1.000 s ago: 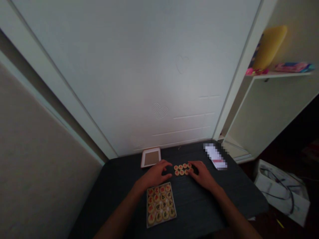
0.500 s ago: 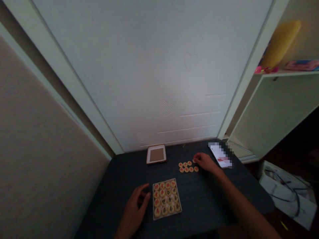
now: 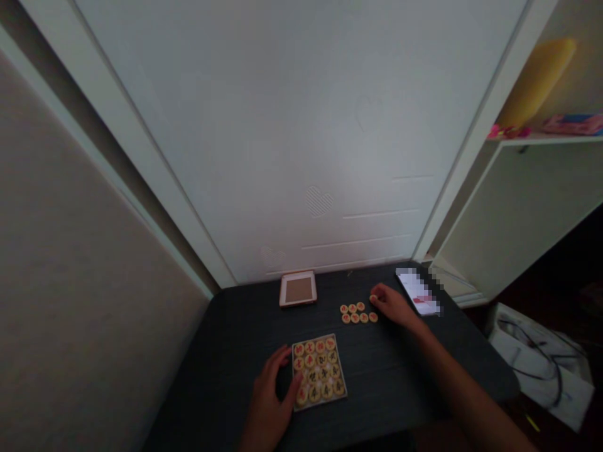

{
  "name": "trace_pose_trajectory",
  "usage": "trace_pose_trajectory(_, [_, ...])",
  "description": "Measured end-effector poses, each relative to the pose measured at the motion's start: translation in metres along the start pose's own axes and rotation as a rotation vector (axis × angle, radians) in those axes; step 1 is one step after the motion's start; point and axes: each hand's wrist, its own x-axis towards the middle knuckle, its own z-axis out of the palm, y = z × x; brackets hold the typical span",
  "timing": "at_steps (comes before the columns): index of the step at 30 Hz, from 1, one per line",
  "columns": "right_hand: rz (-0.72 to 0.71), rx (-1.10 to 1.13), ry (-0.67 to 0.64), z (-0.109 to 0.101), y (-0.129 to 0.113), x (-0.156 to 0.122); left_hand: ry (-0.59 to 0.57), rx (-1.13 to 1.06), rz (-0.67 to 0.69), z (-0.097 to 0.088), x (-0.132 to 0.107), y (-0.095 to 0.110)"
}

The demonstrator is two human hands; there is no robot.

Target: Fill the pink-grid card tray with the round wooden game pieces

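A square box (image 3: 320, 404) of Chinese chess pieces lies on the dark table, its discs in rows with red and black characters. My left hand (image 3: 274, 402) is at the box's left side, fingers apart, with the thumb over the near left pieces. Farther back on the right, my right hand (image 3: 396, 306) pinches one Chinese chess piece (image 3: 374, 298) between thumb and fingertips. That piece is at the right end of the upper of two short rows of red-marked pieces (image 3: 355, 318) on the table.
A shallow open box lid (image 3: 298, 290) with a brown inside rests near the white panel (image 3: 306, 138) behind the table (image 3: 226, 351). At the back right corner lies a phone (image 3: 418, 294) with a lit screen. A white container with cables (image 3: 541, 367) stands right of the table.
My left hand has moved right and up to the box, its thumb now over the pieces. My right hand still pinches the piece, shifted slightly right. The camera view has shifted a little.
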Motion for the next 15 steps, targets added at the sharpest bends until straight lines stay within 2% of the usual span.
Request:
trace_pose_trajectory(4, [0.012, 0.070, 0.054, -0.002, -0.007, -0.016, -0.027, 0.075, 0.109, -0.001, -0.008, 0.008])
trace_pose_trajectory(9, [0.010, 0.156, 0.057, 0.006, -0.024, -0.053, -0.095, 0.211, 0.250, -0.001, -0.009, 0.020])
trace_pose_trajectory(12, [-0.005, 0.224, 0.002, 0.015, -0.036, -0.075, -0.127, 0.245, 0.264, 0.003, -0.012, 0.019])
trace_pose_trajectory(15, [-0.040, 0.256, 0.015, 0.022, -0.042, -0.088, -0.137, 0.254, 0.264, 0.006, -0.017, 0.010])
